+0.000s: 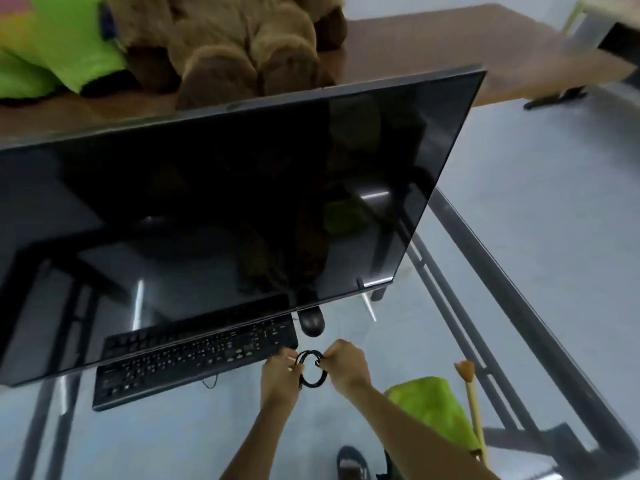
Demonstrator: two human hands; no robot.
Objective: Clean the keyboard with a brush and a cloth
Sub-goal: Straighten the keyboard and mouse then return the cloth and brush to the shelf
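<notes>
A black keyboard (194, 358) lies on a glass table (398, 327), below a large dark monitor (225, 209). Just right of the keyboard, my left hand (280, 375) and my right hand (346, 365) both grip a coiled black cable (311, 384), held as a loop between them above the glass. A green cloth (433, 410) lies on the table to the right of my right forearm. Beside it rests a brush (472, 403) with a pale wooden handle and orange-brown bristles pointing away from me.
A black mouse (311, 322) sits just beyond the keyboard's right end, under the monitor's edge. Behind the monitor, a brown plush toy (242, 46) and a green plush (62, 46) rest on a wooden table. My shoe (351, 462) shows through the glass.
</notes>
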